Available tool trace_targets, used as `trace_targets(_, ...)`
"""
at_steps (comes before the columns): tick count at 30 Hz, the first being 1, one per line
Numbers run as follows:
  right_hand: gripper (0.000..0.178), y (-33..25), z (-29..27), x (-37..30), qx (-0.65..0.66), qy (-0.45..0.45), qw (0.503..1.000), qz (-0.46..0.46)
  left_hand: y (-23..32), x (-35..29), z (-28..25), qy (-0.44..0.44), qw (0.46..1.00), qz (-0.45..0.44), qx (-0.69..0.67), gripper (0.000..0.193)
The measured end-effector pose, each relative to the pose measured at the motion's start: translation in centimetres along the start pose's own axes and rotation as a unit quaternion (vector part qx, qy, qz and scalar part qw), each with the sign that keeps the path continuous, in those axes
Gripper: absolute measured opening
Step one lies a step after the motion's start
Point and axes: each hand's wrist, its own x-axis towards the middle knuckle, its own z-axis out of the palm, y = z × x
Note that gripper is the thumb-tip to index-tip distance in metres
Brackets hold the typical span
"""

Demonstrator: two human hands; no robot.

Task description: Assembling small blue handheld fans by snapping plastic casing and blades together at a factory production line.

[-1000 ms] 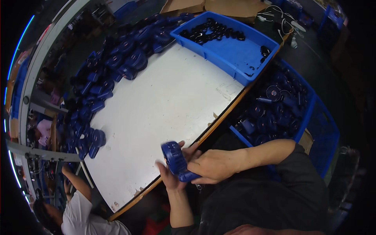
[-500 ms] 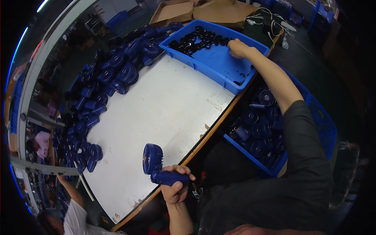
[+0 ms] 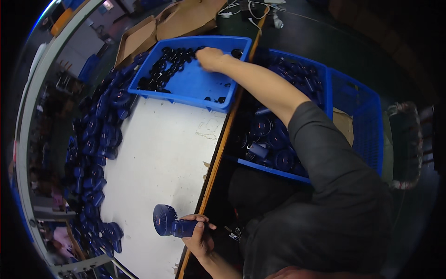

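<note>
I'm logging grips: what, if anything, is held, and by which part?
The left hand holds a blue handheld fan by its handle. Whether the right hand, at the blue tray, holds anything cannot be told.

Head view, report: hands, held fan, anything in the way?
Left hand gripping handheld fan by the handle. Right hand at blue tray, near black parts, grasp unclear. Fan pile off to the left, not touching the held one.
</note>
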Motion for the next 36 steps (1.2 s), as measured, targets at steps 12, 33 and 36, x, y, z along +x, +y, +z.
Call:
trace_targets(12,0.018,-15.1,1.2,-34.3,0.643,-0.173,0.728,-0.164,-0.8,0.4,2.0,0.066,0.996,-0.006,-0.059,0.045)
trace_targets(33,0.036,-13.9,-0.9,-34.4,0.348,-0.013,0.847,-0.402,-2.4,-2.3,8.4,0.101,0.985,-0.087,-0.108,0.07)
trace_targets(36,0.055,-13.7,-0.6,-36.3,0.324,0.008,0.875,-0.359,-3.0,-2.5,7.8,0.082,0.982,-0.101,-0.135,0.06)
